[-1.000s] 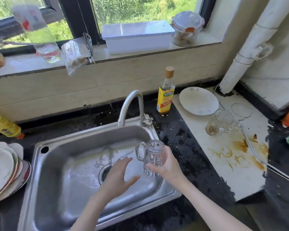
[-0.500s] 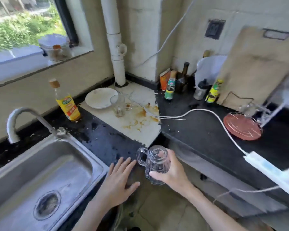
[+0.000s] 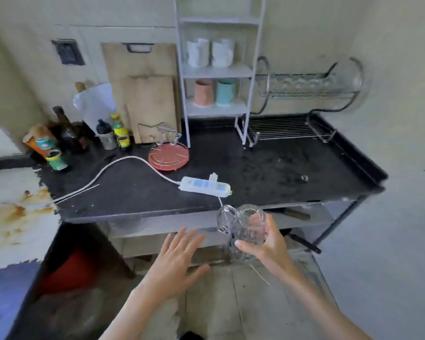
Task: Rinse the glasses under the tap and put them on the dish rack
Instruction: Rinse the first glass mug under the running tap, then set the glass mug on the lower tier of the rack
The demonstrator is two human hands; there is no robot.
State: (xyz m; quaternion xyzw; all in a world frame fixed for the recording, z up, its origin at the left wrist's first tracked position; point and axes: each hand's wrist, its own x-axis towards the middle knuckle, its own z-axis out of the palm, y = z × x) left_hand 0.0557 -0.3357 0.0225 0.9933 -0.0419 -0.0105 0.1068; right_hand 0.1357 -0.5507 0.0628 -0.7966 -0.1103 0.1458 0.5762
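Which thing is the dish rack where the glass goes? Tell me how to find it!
Look along the black counter to its far right end, by the wall. Right of the tall white shelf with cups stands the dish rack, made of shiny metal wire in two levels. Unlike the shelf, it is silver, with curved ends and a flat grid of thin bars at the bottom.

1. We find the dish rack [image 3: 307, 94] blurred; the items on its upper tier look like glasses, but their number cannot be told.
2. The right hand [image 3: 270, 244] covers the near wall and base of the glass mug [image 3: 248, 224].
3. Labels on the bottles [image 3: 119, 131] are too small to read.
4. Both forearms are cut off by the bottom edge.
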